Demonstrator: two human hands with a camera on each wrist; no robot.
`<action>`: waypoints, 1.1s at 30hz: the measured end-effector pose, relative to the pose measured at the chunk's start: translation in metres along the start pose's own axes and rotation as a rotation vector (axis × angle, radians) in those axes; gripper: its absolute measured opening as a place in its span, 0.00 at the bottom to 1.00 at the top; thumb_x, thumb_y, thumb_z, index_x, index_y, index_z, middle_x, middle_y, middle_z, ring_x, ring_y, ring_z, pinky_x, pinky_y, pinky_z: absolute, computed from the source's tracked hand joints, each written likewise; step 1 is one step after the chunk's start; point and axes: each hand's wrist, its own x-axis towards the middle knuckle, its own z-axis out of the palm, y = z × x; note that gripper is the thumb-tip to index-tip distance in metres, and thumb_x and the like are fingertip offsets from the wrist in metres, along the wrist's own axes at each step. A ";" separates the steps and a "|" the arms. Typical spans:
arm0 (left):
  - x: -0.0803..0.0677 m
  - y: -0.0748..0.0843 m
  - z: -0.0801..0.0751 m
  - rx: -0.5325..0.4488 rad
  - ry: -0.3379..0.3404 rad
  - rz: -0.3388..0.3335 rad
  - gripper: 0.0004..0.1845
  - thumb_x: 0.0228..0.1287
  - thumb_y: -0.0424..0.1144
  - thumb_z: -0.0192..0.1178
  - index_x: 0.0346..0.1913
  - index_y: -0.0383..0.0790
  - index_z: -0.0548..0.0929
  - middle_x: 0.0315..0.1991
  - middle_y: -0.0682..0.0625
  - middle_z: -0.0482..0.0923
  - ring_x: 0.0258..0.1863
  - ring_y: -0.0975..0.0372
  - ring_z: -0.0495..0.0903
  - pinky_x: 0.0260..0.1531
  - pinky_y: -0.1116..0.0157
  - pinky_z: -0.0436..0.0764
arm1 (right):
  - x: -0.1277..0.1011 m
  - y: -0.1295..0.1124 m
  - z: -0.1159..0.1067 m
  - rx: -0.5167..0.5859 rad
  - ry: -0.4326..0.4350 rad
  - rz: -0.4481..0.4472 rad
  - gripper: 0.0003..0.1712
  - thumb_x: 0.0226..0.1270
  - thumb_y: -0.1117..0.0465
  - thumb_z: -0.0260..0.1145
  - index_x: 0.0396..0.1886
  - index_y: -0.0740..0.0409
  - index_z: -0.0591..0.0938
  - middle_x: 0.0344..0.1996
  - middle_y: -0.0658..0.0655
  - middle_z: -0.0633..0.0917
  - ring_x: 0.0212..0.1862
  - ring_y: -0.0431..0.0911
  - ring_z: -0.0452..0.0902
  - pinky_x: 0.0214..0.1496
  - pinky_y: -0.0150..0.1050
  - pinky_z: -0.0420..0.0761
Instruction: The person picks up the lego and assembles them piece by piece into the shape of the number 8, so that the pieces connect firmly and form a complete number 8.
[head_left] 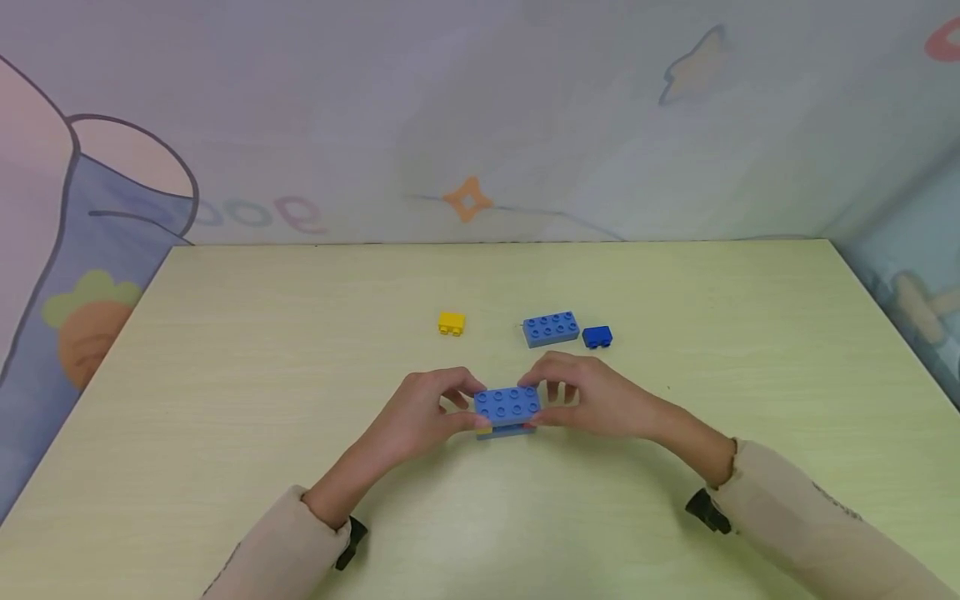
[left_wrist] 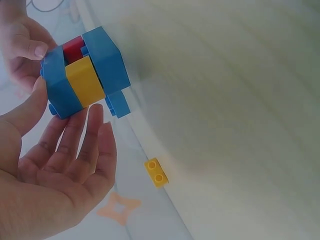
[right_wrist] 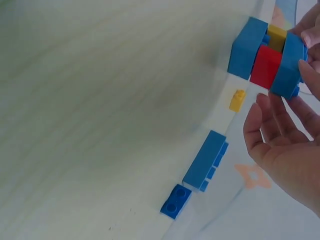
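A stacked brick block [head_left: 507,411] sits at the near centre of the pale table [head_left: 225,375], held between both hands. It consists of a light blue eight-stud plate-brick on top, a yellow and a red brick in the middle layer, and a light blue brick beneath. The left hand [head_left: 423,417] pinches its left end with thumb and fingertips; the right hand [head_left: 592,398] grips its right end likewise. Farther back lie a loose light blue brick [head_left: 551,328], a small dark blue brick [head_left: 597,337] just right of it, and a small yellow brick [head_left: 452,322] well to the left.
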 end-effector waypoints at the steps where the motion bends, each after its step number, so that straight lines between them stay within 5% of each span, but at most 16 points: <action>1: 0.000 0.000 0.000 0.000 -0.001 0.001 0.13 0.52 0.35 0.67 0.41 0.39 0.81 0.40 0.50 0.81 0.37 0.59 0.79 0.30 0.68 0.76 | 0.000 0.000 -0.002 0.005 -0.009 0.010 0.19 0.56 0.61 0.68 0.48 0.60 0.79 0.40 0.49 0.79 0.36 0.42 0.72 0.37 0.37 0.77; 15: 0.000 0.002 -0.001 0.006 -0.011 -0.037 0.13 0.52 0.36 0.67 0.42 0.39 0.81 0.39 0.51 0.81 0.37 0.60 0.78 0.29 0.69 0.75 | -0.009 0.046 -0.049 -0.065 0.136 0.185 0.18 0.60 0.66 0.64 0.50 0.68 0.76 0.43 0.61 0.79 0.39 0.48 0.72 0.37 0.38 0.76; 27: 0.000 0.002 -0.002 0.010 -0.020 -0.020 0.13 0.52 0.35 0.67 0.42 0.39 0.81 0.39 0.50 0.81 0.37 0.60 0.78 0.28 0.69 0.74 | -0.018 0.065 -0.052 -0.138 0.134 0.295 0.20 0.60 0.68 0.63 0.52 0.71 0.74 0.48 0.66 0.77 0.42 0.54 0.72 0.37 0.41 0.74; 33: 0.000 0.001 -0.002 0.006 -0.020 -0.028 0.13 0.52 0.36 0.67 0.42 0.39 0.81 0.39 0.51 0.81 0.37 0.60 0.78 0.28 0.69 0.74 | -0.019 0.065 -0.050 -0.133 0.100 0.285 0.19 0.58 0.69 0.64 0.49 0.71 0.76 0.36 0.59 0.80 0.37 0.49 0.73 0.34 0.38 0.73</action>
